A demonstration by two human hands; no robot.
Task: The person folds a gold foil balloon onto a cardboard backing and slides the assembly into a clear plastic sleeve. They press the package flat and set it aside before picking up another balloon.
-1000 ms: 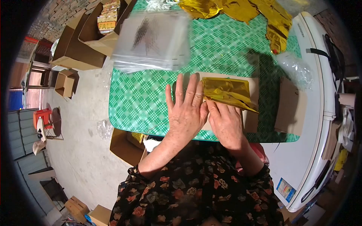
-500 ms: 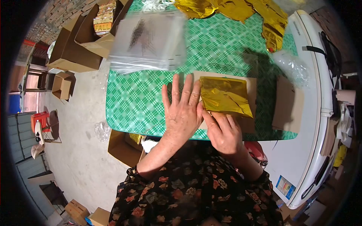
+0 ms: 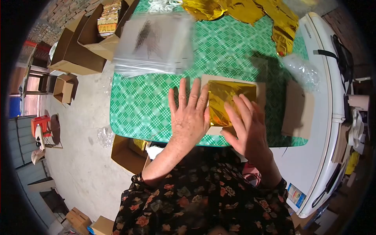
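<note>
A folded gold foil sheet lies on a flat piece of cardboard near the table's front edge. My left hand rests flat at the left side of the foil, fingers spread and pointing away from me. Its thumb side touches the foil's left edge. Over the lower right part of the foil is my right hand, with its fingers stretched out across the surface and the thumb apart. Part of the foil and cardboard is hidden under this hand.
Clear plastic bags are stacked at the table's back left. More gold foil lies along the far edge. Another cardboard piece is on the right, beside a white refrigerator. An open carton stands below the front left edge.
My right hand has moved from the foil's lower edge up and right onto its surface, and its fingers have opened. The foil's lower edge lies flatter. My left hand has stayed put.
</note>
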